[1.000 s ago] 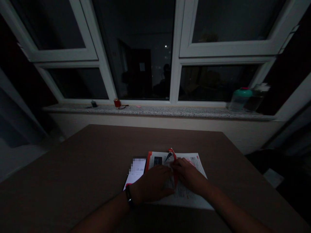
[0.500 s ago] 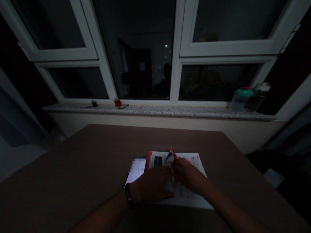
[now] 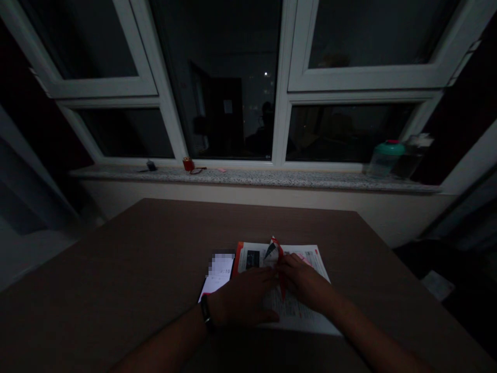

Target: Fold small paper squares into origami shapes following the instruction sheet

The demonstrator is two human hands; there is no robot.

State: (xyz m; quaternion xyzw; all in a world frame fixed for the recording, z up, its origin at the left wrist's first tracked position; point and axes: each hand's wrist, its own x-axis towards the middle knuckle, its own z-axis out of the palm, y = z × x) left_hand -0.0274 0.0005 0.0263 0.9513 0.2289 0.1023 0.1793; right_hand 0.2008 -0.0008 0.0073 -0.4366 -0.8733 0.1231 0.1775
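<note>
A folded piece of printed paper with a red edge [image 3: 273, 251] stands up to a pointed tip over a printed booklet [image 3: 306, 322]. Whether it is part of the booklet is hidden. My right hand [image 3: 305, 280] has its fingers bent and pressed together on the fold, from the right side. Flat across the left half of the booklet lies my left hand [image 3: 248, 295], thumb spread apart and fingertips touching the paper near the fold. A black band [image 3: 206, 313] circles my left wrist. Just left of the booklet is a phone [image 3: 217, 282] with its screen lit, partly behind my left hand.
The brown table [image 3: 116, 269] reaches toward a speckled windowsill [image 3: 252, 177]. On the sill stand a small dark bottle [image 3: 151, 165], a red object [image 3: 188, 164] and clear jugs, one with a green lid [image 3: 389, 148]. Dark windows rise behind; the room is dim.
Both hands stay almost where they were. The right fingers and the red-edged fold have shifted very slightly.
</note>
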